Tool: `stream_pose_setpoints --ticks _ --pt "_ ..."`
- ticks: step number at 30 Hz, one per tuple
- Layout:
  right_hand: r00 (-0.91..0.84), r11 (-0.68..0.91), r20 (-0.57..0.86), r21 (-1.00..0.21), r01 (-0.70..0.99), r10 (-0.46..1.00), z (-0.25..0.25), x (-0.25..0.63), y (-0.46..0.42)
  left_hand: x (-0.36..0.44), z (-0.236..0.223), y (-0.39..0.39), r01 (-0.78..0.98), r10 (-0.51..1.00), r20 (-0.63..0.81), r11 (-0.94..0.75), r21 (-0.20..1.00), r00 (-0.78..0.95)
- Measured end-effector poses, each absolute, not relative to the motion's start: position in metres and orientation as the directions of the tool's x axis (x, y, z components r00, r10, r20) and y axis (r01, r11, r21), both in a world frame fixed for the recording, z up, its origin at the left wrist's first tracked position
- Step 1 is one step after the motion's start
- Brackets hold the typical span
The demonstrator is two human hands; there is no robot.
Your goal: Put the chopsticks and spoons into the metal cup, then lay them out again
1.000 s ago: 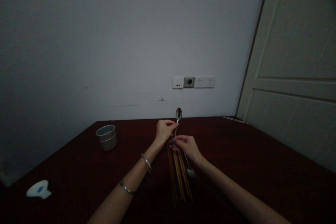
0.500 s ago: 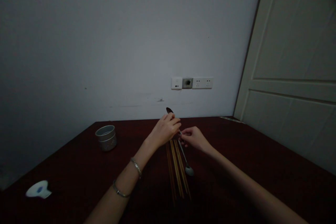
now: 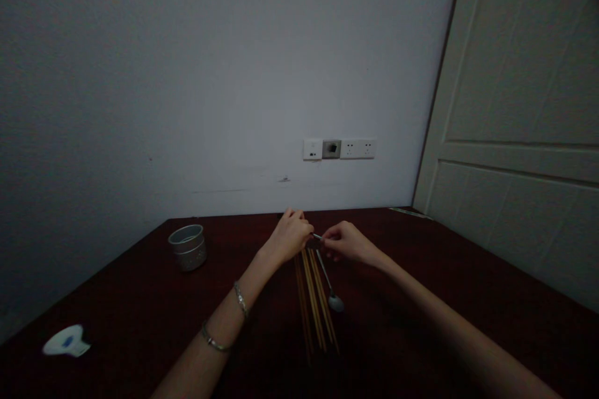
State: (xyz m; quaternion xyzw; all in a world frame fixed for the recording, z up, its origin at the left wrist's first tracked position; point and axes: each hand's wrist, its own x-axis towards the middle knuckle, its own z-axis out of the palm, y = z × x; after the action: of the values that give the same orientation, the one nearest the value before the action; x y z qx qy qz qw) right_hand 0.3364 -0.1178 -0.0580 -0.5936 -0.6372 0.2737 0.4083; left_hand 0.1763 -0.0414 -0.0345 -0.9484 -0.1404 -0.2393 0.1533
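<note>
Pinching a thin, silvery spoon (image 3: 317, 236) in fingers of both left hand (image 3: 291, 235) and right hand (image 3: 349, 242), near far ends of chopsticks (image 3: 313, 296); seeing only a short, straight stretch between.

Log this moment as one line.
left hand: holds thin metal handle | right hand: pinches same handle | on table: chopsticks, spoon, metal cup, white item
</note>
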Motion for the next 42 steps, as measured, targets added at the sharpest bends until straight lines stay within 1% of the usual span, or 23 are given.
stream_pose_setpoints --ticks 2,3,5,7,9,10,12,15,17,20,23,29,35,39,42 --pt "0.066 0.146 0.198 -0.875 0.462 0.978 -0.055 0.337 -0.118 0.175 -0.035 -0.036 0.349 0.265 0.507 -0.934 -0.077 0.820" --pt "0.094 0.151 0.208 -0.894 0.421 0.974 -0.053 0.337 -0.118 0.175 -0.036 -0.032 0.344 0.306 0.507 -0.939 0.020 0.806" --pt "0.170 0.168 0.235 -0.928 0.333 0.957 -0.049 0.340 -0.118 0.175 -0.038 -0.025 0.319 0.413 0.497 -0.910 0.266 0.763" --pt "0.259 0.195 0.258 -0.949 0.247 0.931 -0.047 0.343 -0.117 0.176 -0.040 -0.019 0.270 0.536 0.459 -0.807 0.526 0.708" --pt "0.313 0.218 0.277 -0.953 0.211 0.908 -0.046 0.346 -0.117 0.178 -0.042 -0.016 0.191 0.641 0.405 -0.656 0.730 0.652" --pt "0.320 0.227 0.290 -0.949 0.220 0.902 -0.046 0.346 -0.116 0.180 -0.042 -0.016 0.141 0.676 0.383 -0.584 0.799 0.630" --pt "0.309 0.249 0.328 -0.930 0.270 0.893 -0.048 0.344 -0.117 0.182 -0.043 -0.017 0.026 0.721 0.362 -0.465 0.885 0.590" --pt "0.288 0.278 0.384 -0.896 0.347 0.877 -0.051 0.334 -0.118 0.185 -0.044 -0.020 -0.116 0.773 0.330 -0.320 0.940 0.542" --pt "0.291 0.284 0.405 -0.880 0.380 0.867 -0.053 0.326 -0.118 0.187 -0.046 -0.023 -0.163 0.790 0.285 -0.234 0.959 0.543" --pt "0.293 0.290 0.412 -0.878 0.380 0.863 -0.054 0.316 -0.117 0.190 -0.050 -0.025 -0.200 0.794 0.224 -0.131 0.971 0.566" --pt "0.308 0.291 0.407 -0.887 0.358 0.860 -0.055 0.309 -0.116 0.193 -0.053 -0.026 -0.246 0.809 0.198 -0.068 0.967 0.554" --pt "0.344 0.275 0.416 -0.879 0.390 0.841 -0.059 0.304 -0.113 0.196 -0.055 -0.027 -0.297 0.847 0.200 -0.052 0.953 0.493" --pt "0.341 0.263 0.447 -0.844 0.468 0.827 -0.064 0.305 -0.107 0.199 -0.061 -0.029 -0.329 0.840 0.168 0.014 0.944 0.517" --pt "0.336 0.233 0.455 -0.814 0.532 0.824 -0.067 0.311 -0.105 0.200 -0.064 -0.028 -0.305 0.819 0.155 0.025 0.952 0.552" --pt "0.376 0.164 0.436 -0.802 0.574 0.817 -0.073 0.320 -0.104 0.200 -0.070 -0.022 -0.272 0.817 0.158 -0.002 0.962 0.554"
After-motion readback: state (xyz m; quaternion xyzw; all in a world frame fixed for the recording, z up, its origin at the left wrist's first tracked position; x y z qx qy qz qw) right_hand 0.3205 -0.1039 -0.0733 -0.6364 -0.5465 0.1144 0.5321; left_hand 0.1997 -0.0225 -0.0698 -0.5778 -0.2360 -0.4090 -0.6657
